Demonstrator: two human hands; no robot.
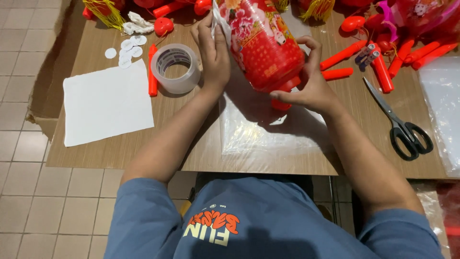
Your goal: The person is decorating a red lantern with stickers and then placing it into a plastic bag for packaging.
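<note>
Seen from above at a wooden table (120, 148): both hands clamped on a red lantern (263, 45) printed with flowers, held tilted above a clear plastic sheet (258, 134) at the table's middle. Left hand (213, 55) pressed flat against the lantern's left side, fingers together over a strip of white material. Right hand (306, 86) curled round the lantern's lower right, thumb and fingers gripping near its red base cap.

Left of the hands, a roll of clear tape (176, 67), just beside a red stick (152, 76). Farther left, a white paper sheet (108, 103) and small white round stickers (127, 50). To the right, black-handled scissors (395, 122) and several more red sticks (383, 72).
</note>
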